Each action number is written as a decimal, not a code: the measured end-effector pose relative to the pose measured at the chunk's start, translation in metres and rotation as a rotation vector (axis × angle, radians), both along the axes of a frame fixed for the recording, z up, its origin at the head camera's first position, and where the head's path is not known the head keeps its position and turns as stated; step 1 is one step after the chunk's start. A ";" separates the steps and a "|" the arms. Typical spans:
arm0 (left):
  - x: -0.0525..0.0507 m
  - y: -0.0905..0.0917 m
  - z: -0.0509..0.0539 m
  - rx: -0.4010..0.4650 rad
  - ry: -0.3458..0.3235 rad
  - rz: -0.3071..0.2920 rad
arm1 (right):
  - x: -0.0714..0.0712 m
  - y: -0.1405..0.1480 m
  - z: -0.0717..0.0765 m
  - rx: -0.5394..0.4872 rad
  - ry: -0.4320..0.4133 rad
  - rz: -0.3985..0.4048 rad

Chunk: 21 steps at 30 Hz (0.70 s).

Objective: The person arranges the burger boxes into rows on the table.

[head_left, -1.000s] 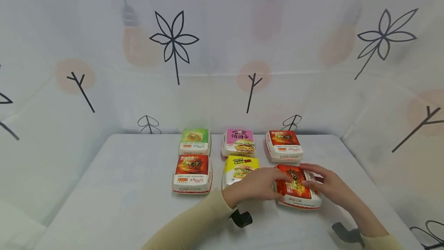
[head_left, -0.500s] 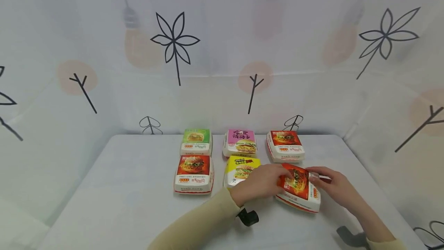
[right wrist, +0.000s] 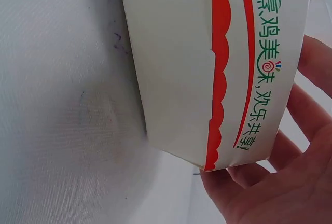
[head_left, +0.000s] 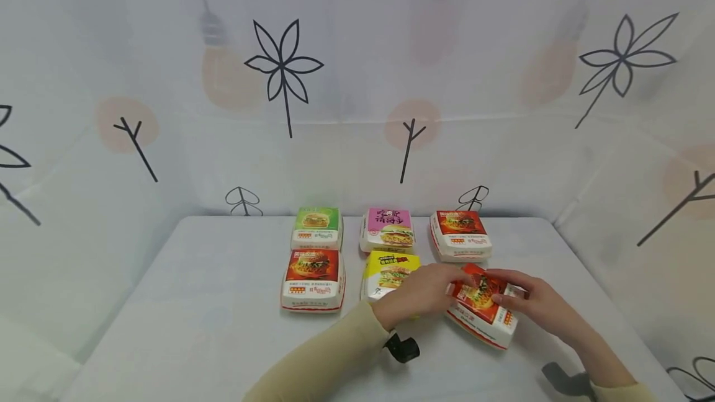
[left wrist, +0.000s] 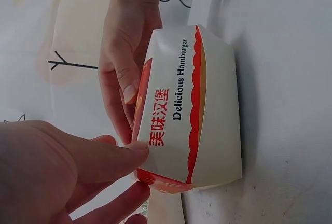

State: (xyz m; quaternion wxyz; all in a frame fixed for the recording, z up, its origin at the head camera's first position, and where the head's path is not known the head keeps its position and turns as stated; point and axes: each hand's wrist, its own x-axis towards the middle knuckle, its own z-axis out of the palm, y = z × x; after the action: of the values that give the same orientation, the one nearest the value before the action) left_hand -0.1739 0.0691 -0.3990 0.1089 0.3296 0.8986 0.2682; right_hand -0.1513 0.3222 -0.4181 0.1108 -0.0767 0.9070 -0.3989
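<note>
A red and white hamburger box (head_left: 481,304), printed "Delicious Hamburger", sits at the right front of the group, turned at an angle to the others. My left hand (head_left: 427,293) holds its left side; in the left wrist view its thumb and fingers (left wrist: 111,156) are at one corner of the box (left wrist: 218,115). On the other side my right hand (head_left: 539,303) grips the box, thumb on the lid. The right wrist view shows the right hand (right wrist: 285,182) around the far side of the box (right wrist: 176,68), some fingertips hidden behind it.
A yellow box (head_left: 391,273) is partly covered by my left hand. Another red box (head_left: 313,281) lies left of it. Along the back stand a green box (head_left: 316,228), a pink box (head_left: 388,230) and a red box (head_left: 460,236). Patterned cloth (head_left: 357,160) rises behind the white table (head_left: 223,340).
The held hamburger box has turned clockwise, its near right corner coming toward me. Both hands stay on it, shifting slightly. The other boxes have kept their places.
</note>
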 end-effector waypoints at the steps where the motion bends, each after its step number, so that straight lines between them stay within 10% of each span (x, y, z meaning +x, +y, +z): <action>1: 0.000 -0.001 0.000 0.005 -0.005 0.000 | 0.000 -0.001 0.000 0.001 0.001 -0.002; 21: 0.013 -0.011 0.010 0.054 -0.015 0.061 | 0.009 -0.009 -0.002 0.107 0.130 -0.117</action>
State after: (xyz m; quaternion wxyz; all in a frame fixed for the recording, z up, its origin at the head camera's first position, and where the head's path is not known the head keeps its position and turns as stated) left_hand -0.1609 0.0584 -0.3887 0.0984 0.3028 0.8999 0.2980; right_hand -0.1428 0.3136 -0.4200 0.0319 -0.0433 0.9352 -0.3500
